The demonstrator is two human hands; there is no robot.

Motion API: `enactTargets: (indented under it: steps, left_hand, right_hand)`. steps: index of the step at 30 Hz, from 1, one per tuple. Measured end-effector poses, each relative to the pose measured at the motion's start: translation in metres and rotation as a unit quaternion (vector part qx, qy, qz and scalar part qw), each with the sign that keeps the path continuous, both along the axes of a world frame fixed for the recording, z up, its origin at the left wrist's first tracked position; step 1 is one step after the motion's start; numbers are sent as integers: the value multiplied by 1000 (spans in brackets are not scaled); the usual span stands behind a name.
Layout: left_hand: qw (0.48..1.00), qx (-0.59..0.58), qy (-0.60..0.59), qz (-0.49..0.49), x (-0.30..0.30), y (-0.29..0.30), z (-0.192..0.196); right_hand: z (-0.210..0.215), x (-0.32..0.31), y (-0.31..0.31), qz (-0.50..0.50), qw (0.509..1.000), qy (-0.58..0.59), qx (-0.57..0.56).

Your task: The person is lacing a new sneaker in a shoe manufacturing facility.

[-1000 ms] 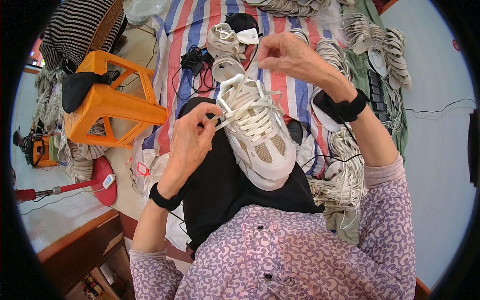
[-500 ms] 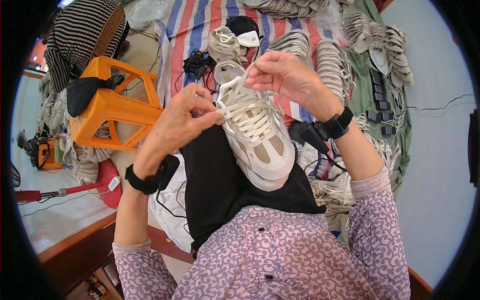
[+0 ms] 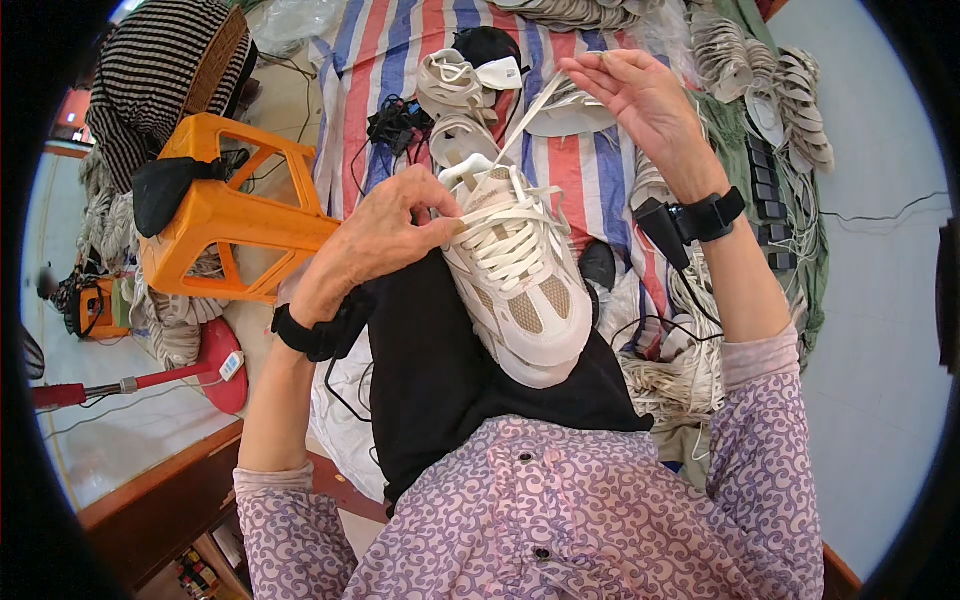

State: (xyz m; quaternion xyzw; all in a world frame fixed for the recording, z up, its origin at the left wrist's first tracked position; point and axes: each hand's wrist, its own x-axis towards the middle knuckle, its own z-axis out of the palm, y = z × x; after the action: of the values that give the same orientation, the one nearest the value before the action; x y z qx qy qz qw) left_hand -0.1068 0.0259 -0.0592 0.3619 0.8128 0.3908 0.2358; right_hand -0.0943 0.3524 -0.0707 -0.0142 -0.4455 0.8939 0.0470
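A white and beige sneaker (image 3: 525, 290) rests on my black-clad lap, its toe toward me. Cream laces (image 3: 505, 245) cross its front in several rows. My left hand (image 3: 400, 222) is closed in a pinch at the upper left of the lacing, on a strand of lace by the eyelets. Up and to the right, my right hand (image 3: 640, 105) pinches the end of a shoelace (image 3: 535, 115), which runs taut from the shoe's tongue. Another loose lace end lies over the shoe's right side. Both wrists wear black straps with small devices.
Beyond the shoe, a striped sheet (image 3: 380, 60) carries pale shoe parts (image 3: 450, 85), a black cable bundle (image 3: 400, 122) and a black cap (image 3: 487, 47). An orange stool (image 3: 205, 215) stands at left. Stacked shoe pieces (image 3: 800, 100) and bundled laces (image 3: 680, 385) lie at right.
My right hand has moved up and to the right, drawing the lace out into a long straight line. My left hand has shifted slightly right, still at the lacing.
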Motion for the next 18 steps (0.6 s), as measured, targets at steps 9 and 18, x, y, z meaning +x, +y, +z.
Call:
enactTargets:
  steps: [9,18]
  left_hand:
    - [999,0,-18,37,3,13,1]
    - [997,2,69,20,-5,54,-10]
  right_hand:
    - [3,25,-18,35,988,-74,134]
    - [-20,88,-64,18,928,-58,367]
